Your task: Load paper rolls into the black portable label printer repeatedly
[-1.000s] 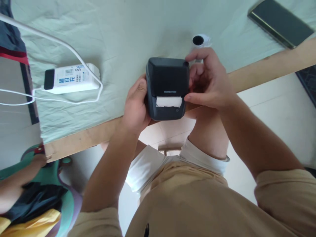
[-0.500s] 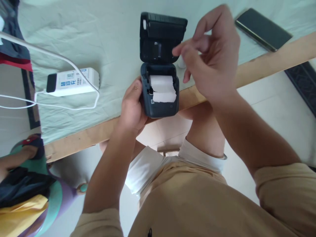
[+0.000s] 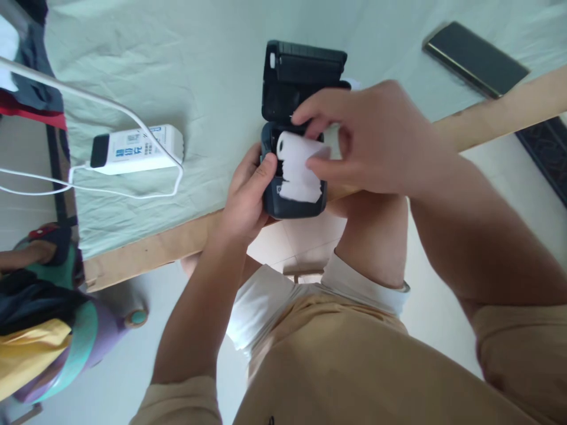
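Note:
A small dark printer (image 3: 292,208) stands at the table's near edge with its black lid (image 3: 310,68) swung up. My left hand (image 3: 251,192) grips the printer's left side, thumb on the rim. Tilted partly out of the compartment is a white paper roll (image 3: 299,165), its torn end hanging over the printer's front. My right hand (image 3: 367,139) reaches in from the right and pinches the roll between thumb and fingers. Something white, mostly hidden, shows behind that hand by the lid.
A white power bank (image 3: 137,150) with white cables lies on the green cloth (image 3: 199,77) at left. At the upper right rests a dark phone (image 3: 478,59). A wooden edge (image 3: 146,245) borders the table. Part of another person, a limb (image 3: 26,257), shows at lower left.
My right hand has come down from beside the lid onto the paper roll, which is now lifted and tilted. The printer appears slightly lower and further right in view.

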Tool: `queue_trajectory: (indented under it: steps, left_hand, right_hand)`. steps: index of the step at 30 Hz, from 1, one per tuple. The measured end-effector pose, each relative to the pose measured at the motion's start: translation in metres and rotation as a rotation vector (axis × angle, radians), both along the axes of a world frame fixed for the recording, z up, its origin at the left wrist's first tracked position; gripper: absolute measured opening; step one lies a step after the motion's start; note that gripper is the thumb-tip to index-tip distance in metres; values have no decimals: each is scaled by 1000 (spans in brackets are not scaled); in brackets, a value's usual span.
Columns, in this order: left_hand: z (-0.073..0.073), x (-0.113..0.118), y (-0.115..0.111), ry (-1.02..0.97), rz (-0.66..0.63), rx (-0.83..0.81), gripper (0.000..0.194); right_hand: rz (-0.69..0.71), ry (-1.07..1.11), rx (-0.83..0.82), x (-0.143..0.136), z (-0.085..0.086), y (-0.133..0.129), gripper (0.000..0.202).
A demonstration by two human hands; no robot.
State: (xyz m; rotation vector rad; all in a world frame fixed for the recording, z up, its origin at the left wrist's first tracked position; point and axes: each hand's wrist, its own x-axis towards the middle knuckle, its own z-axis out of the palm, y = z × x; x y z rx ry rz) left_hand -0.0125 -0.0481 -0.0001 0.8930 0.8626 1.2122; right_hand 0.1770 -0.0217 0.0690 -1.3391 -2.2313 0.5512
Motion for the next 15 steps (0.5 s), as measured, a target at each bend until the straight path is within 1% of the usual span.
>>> queue_trajectory:
  steps: [1, 3, 4, 5, 6, 7, 9, 11, 15]
  left_hand:
    - [0, 0, 0, 3, 11, -17, 30]
    - [-1, 0, 1, 1, 18, -51, 30]
    - [-1, 0, 2, -5, 18, -63, 29]
    - [-1, 0, 2, -11, 19, -72, 28]
    - [-1, 0, 3, -14, 21, -78, 27]
    - [-1, 0, 3, -14, 24, -83, 26]
    - [1, -1, 4, 0, 23, -93, 26]
    - [2, -1, 5, 21, 14, -105, 26]
    - [4, -2, 6, 33, 14, -114, 24]
  right_hand:
    - [-26, 150, 2, 9, -4, -5, 36]
    - [-129, 485, 14, 29, -19, -13, 32]
    - [-238, 643, 38, 39, -30, -15, 24]
    - [-333, 713, -20, 49, -41, -16, 22]
    - [-373, 727, -65, 58, -52, -15, 20]
    - [-414, 731, -73, 66, -62, -13, 18]
    - [-441, 669, -25, 78, -72, -7, 18]
    - [-416, 588, 32, 85, -70, 0, 22]
    - [-356, 447, 151, 96, -55, 22, 26]
